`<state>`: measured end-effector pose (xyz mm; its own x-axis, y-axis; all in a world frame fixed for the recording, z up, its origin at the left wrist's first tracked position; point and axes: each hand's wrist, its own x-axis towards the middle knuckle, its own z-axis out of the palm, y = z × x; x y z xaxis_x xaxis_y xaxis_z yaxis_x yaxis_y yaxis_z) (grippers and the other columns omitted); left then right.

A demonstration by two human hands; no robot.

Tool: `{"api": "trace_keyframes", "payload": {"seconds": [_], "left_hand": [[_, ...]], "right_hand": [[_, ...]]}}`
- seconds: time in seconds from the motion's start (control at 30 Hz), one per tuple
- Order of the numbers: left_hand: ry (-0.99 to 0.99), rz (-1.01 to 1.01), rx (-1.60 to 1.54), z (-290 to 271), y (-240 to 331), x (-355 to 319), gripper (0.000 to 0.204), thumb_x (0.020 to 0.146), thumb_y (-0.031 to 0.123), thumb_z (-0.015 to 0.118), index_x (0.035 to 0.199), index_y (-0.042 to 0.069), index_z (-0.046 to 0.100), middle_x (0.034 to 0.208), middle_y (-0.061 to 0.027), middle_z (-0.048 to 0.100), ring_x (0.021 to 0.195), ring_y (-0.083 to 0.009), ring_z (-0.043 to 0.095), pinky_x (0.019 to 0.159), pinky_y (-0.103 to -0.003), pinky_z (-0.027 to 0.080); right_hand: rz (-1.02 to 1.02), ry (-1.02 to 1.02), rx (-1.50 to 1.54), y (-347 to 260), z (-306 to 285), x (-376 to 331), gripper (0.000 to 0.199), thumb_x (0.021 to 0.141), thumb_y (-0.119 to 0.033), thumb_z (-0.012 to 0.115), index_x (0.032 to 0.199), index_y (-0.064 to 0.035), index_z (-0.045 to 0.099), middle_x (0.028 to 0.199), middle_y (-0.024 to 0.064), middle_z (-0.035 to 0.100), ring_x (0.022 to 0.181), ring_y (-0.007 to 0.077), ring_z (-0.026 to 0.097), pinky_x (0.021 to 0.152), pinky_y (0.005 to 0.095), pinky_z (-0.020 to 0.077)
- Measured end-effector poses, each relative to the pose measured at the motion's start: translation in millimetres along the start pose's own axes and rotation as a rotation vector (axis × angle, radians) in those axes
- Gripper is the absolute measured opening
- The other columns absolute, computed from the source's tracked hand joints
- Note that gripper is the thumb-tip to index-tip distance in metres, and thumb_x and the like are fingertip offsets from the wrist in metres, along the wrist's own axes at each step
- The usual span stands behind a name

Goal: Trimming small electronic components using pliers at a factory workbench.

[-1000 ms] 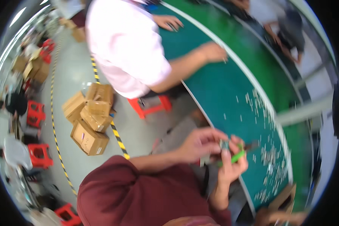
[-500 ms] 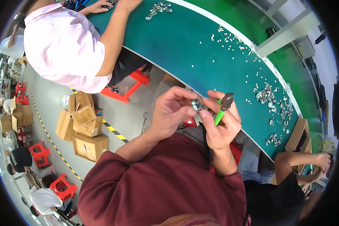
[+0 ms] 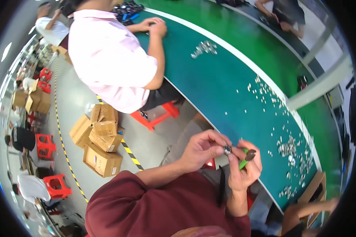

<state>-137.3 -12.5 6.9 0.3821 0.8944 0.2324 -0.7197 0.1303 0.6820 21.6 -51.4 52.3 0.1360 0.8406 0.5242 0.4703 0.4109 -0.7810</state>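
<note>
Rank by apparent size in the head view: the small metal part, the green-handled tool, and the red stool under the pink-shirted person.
1. red stool
2. green-handled tool
3. small metal part
The stool sits farther away, so its lead is, if anything, understated.

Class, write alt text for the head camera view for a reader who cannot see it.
A person's left hand pinches a small round metal part while the right hand holds a green-handled tool against it, beside a green table scattered with small metal parts. A co-worker in a pink shirt sits alongside.
</note>
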Motion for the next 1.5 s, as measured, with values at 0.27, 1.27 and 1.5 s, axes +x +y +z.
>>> {"api": "trace_keyframes", "payload": {"seconds": [0.27,1.27,1.5], "left_hand": [[0.166,-0.049,-0.063,4.0,5.8,-0.1,0.025,0.092,-0.001,0.071,0.114,0.003,0.060,0.124,-0.0141,0.064,0.112,-0.0204,0.064,0.100,-0.034,0.052],[0.022,0.182,0.143,-15.3,31.2,7.9,0.028,0.081,0.001,0.081,0.104,0.003,0.065,0.117,-0.0206,0.067,0.102,-0.0281,0.070,0.092,-0.042,0.057],[0.023,0.203,0.251,-13.5,33.6,8.8,0.027,0.083,-0.001,0.080,0.105,0.002,0.065,0.118,-0.0212,0.067,0.101,-0.0274,0.070,0.090,-0.040,0.059]], "right_hand": [[0.046,-0.115,-0.070,1.4,-9.3,-1.5,0.018,0.074,0.008,0.073,0.092,0.0084,0.072,0.119,0.0199,0.066,0.101,0.0366,0.068,0.086,0.0422,0.0547],[-0.227,-0.431,-0.513,-15.0,-30.0,21.3,0.020,0.072,-0.002,0.073,0.091,0.0013,0.070,0.120,0.0172,0.066,0.101,0.0397,0.066,0.094,0.0488,0.0511],[-0.230,-0.441,-0.544,-16.3,-30.9,23.2,0.020,0.070,-0.006,0.079,0.086,-0.0002,0.068,0.109,0.0135,0.067,0.093,0.0357,0.067,0.084,0.0449,0.0514]]}}
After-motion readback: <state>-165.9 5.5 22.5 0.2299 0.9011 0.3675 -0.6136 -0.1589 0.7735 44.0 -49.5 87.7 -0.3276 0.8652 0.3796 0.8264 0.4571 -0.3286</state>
